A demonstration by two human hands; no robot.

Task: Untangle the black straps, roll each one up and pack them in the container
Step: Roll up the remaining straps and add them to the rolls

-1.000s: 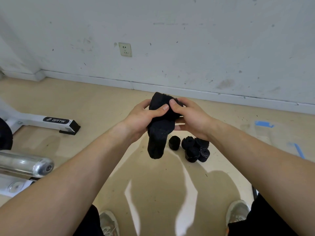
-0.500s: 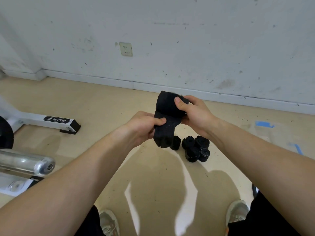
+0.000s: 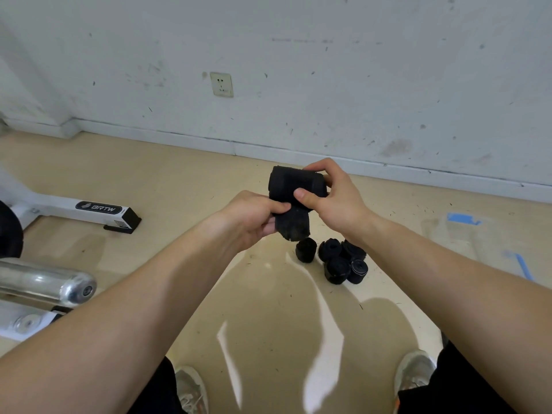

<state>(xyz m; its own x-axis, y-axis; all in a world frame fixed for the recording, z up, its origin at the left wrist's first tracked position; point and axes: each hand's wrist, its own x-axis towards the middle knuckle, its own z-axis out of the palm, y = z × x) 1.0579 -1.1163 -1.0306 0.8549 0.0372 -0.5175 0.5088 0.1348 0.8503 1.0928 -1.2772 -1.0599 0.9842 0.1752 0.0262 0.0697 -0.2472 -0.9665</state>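
Wall [image 3: 328, 70]: white, scuffed, closing the far edge of the floor; floor [image 3: 179, 180]: pale, glossy, carrying all that follows; white machine frame [image 3: 59, 209]: lettered, lying along the left edge of the floor; chrome bar [image 3: 59, 283]: beside it, nearer the person, rounded end facing right; left hand [image 3: 248, 218]: held above mid-floor, fingers curled, thumb and fingers pinching the loose tail [image 3: 294, 225] of a black strap; right hand [image 3: 334, 198]: just right of and slightly above the left, thumb pressed on the near face of the strap roll [image 3: 294, 183], fingers curled over its far top, clamped on it; the roll: long axis roughly side to side, the short tail hanging from its underside toward the person, so the left hand is nearer the unwound end and the right holds the wound body; judged step: winding on the last of the tail; finished rolls [image 3: 337, 259]: a black cluster on the floor below the hands, one roll [image 3: 306, 249] just apart to the left; shoes [image 3: 191, 386]: at the near edge; blue tape [image 3: 461, 219]: toward the right edge; wall socket [image 3: 221, 84]: low on the wall; container: not in view.
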